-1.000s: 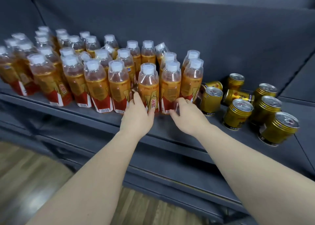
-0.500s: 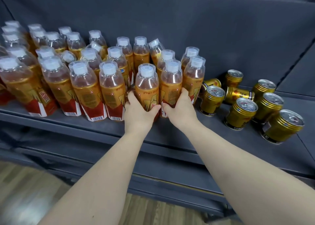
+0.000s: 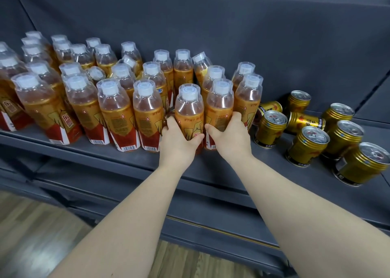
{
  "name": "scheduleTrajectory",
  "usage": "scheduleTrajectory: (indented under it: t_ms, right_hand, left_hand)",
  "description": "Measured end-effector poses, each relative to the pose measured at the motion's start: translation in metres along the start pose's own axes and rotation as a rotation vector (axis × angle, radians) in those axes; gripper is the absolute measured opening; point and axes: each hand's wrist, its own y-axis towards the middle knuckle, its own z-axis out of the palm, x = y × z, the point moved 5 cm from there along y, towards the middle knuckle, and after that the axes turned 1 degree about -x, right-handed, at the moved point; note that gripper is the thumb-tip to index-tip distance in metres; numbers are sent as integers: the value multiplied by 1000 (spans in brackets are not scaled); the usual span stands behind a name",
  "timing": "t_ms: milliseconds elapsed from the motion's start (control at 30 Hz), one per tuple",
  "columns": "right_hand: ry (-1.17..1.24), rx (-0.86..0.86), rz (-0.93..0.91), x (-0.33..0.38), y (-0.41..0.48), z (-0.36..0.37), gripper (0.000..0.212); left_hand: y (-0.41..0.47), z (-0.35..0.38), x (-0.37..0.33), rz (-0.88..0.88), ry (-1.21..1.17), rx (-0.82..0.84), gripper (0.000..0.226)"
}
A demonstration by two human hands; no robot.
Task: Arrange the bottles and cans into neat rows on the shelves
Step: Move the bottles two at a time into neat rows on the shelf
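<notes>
- My left grip (image 3: 179, 139) is wrapped round the lower body of the front bottle (image 3: 189, 109), with the thumb on its right side and the fingers tucked behind its left.
- My right grip (image 3: 230, 136) is curled round the neighbouring bottle (image 3: 219, 102), thumb on the near face and fingers round the far side.
- Both bottles stand upright just beside each other, near the front edge of the shelf (image 3: 211, 170).
- They sit toward the right end of the front row (image 3: 115, 113). I judge that row close to straight, so this looks like a final squaring-up of it.
- Behind it the ranks are looser. A few leaning bottles (image 3: 201, 63) tip against their neighbours and need standing up.
- To the right, the cans (image 3: 307, 145) form a scattered cluster with no line to it.
- Two toppled cans (image 3: 306, 121) lie on their sides among them.
- By my reckoning the bottles are partly done and the cans not yet started.
</notes>
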Motion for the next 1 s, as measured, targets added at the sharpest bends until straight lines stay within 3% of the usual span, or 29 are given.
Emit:
scheduleTrajectory:
  t_ms: [200,367,567,1000]
  right_hand:
    - [-93,20,-31,-6,-8,-8,65]
    - [-3,71,-50,-5,-6,-5,83]
    - [171,113,-11,-6,-3,-3,75]
    - [170,106,-46,-20,-26,-40,78]
  left_hand:
    - [-8,-6,3,37,-19,20,85]
    - [-9,-3,2,42,-58,36,96]
    - [-7,0,1,41,-76,32,95]
    - [-28,6,-23,101,-131,99,81]
